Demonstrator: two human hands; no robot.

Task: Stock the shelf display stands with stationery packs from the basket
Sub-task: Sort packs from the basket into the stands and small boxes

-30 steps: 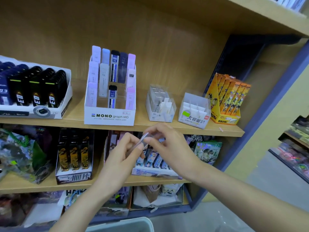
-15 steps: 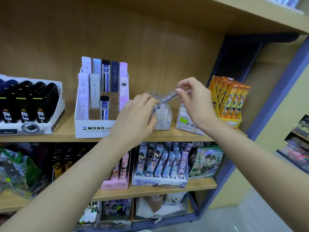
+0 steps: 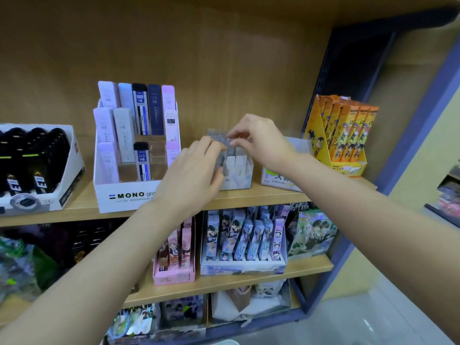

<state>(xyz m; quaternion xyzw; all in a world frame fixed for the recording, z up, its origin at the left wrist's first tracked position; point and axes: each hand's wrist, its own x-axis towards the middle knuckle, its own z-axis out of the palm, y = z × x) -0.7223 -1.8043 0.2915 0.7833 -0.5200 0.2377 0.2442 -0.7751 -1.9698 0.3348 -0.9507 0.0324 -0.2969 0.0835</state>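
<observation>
**Both hands at the small stand on the shelf**

The wooden shelf (image 3: 261, 195) carries a white MONO stand (image 3: 129, 192) and, just right of it, a small clear stand (image 3: 240, 176). The left hand (image 3: 194, 170) curls its fingers round the clear packs (image 3: 231, 151) standing upright in that stand's front left. The right hand (image 3: 261, 140) pinches their tops from above.

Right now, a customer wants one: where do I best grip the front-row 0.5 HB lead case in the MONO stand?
Pinch the 0.5 HB lead case by its black cap, from above. It stands upright, foot sunk in the MONO stand, and the slots either side look empty, leaving both edges free.
</observation>
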